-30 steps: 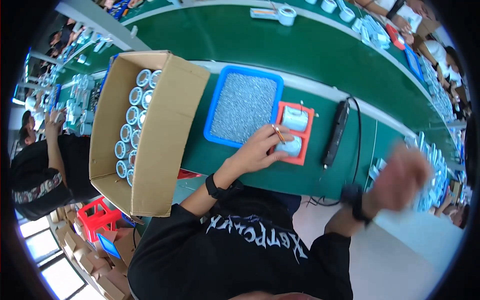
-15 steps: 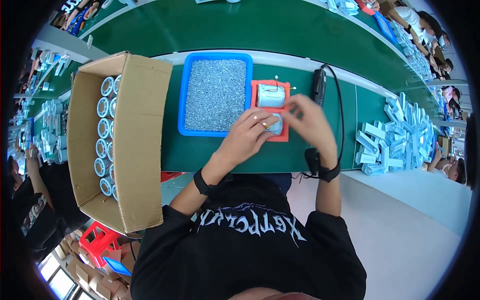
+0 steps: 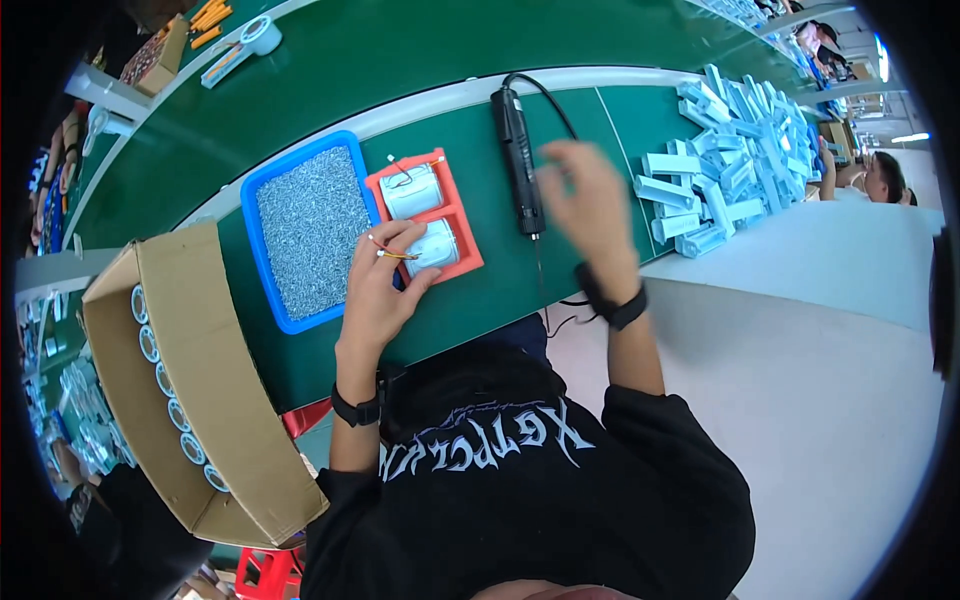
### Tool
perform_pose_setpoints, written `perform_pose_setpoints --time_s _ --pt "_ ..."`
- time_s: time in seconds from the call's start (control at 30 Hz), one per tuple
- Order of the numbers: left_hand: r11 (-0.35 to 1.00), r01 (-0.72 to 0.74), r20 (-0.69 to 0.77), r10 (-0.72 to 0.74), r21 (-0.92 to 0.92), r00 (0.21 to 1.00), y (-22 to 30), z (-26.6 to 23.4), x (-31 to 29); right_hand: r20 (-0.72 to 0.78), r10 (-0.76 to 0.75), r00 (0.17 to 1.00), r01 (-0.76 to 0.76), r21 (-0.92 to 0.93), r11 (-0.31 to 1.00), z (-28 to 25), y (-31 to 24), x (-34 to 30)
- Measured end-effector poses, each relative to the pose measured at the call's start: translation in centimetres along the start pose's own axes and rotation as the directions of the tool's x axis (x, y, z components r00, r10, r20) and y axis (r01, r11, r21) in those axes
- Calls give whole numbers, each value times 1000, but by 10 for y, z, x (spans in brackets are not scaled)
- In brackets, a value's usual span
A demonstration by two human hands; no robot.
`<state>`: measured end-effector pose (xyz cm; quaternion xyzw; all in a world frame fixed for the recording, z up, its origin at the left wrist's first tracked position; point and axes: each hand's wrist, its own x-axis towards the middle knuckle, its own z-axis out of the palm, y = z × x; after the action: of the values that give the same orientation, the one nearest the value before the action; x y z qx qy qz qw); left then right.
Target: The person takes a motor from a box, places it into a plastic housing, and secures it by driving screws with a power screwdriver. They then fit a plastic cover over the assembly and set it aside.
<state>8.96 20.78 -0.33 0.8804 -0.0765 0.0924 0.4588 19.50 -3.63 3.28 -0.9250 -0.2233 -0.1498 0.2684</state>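
Observation:
My left hand [image 3: 383, 290] reaches over a white cylindrical part [image 3: 434, 246], its fingers on one side and thumb on the other. Thin red, yellow and white-tipped wires stick out by those fingers. The cylinder lies in the nearer pocket of a red two-pocket holder [image 3: 466, 262]. Beside it, a second white cylinder [image 3: 410, 192] with thin wires fills the farther pocket. My right hand [image 3: 592, 200], blurred by motion, is in the air just right of a black electric screwdriver [image 3: 518, 165], thumb and fingers apart. Nothing shows in it.
Left of the holder stands a blue tray [image 3: 283, 322] full of small silvery screws. A cardboard box [image 3: 215, 370] with several white cylinders is at the left. Pale blue plastic pieces [image 3: 735, 165] are heaped at the right. The screwdriver's cord runs behind it.
The view has turned and shifted, so the bench appears slanted. My right hand has left the red holder and moved right, past the screwdriver. My left hand stays at the nearer cylinder.

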Motion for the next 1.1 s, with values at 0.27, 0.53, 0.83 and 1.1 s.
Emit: perform_pose_setpoints --time_s 0.27,0.53,0.83,1.1 --pt "997 -71 -99 72 17 992 8 14 3 44 400 916 -254 -707 660 -42 118 -45" --pt "999 -37 -78 37 2 996 3 9 5 -7 265 964 -235 -484 843 -51 100 -19" --pt "992 -97 -137 85 -81 987 -16 12 -9 -665 -405 627 583 746 -322 -125 -173 16" --pt "989 -111 -112 99 -99 989 -16 14 -5 -852 -198 485 630 497 -597 -119 -205 17"
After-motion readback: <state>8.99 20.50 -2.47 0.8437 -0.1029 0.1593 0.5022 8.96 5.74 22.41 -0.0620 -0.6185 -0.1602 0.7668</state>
